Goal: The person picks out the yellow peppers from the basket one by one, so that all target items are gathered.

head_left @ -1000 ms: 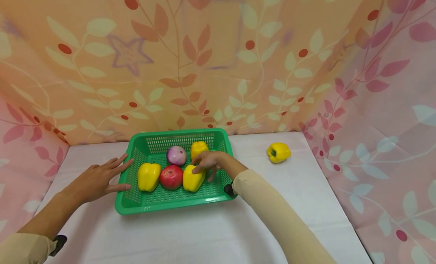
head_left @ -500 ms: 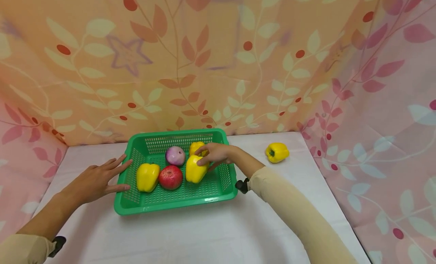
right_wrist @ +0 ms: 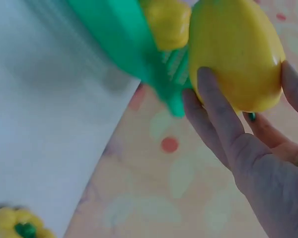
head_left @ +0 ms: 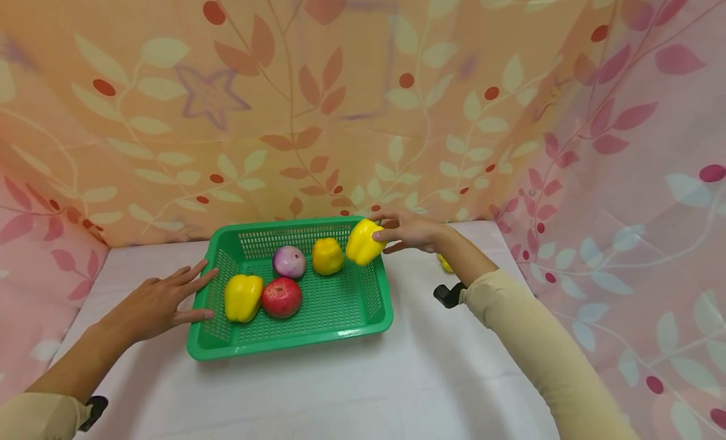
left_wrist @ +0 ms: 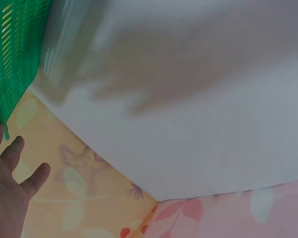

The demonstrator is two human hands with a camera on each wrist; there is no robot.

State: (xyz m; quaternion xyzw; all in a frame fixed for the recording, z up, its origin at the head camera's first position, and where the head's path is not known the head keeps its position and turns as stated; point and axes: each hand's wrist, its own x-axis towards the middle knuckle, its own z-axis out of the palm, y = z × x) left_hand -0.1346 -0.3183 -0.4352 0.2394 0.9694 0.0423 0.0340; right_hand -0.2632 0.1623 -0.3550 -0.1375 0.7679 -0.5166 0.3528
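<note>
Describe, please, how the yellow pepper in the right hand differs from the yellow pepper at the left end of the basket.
The held pepper is gripped by the right hand; the left-end pepper is untouched by hands. The held pepper is raised at the basket's right side; the left-end pepper rests inside, beside a red fruit. Both are yellow and glossy.

No readable text, label, brand or number in any view. Nearest to signs: purple star outline (head_left: 212, 97) on orange printed backdrop cloth (head_left: 340, 153), left of centre in head view; faint purple box-like outline (head_left: 360, 116) on same cloth, to star's right. Neither bears legible letters or digits.
</note>
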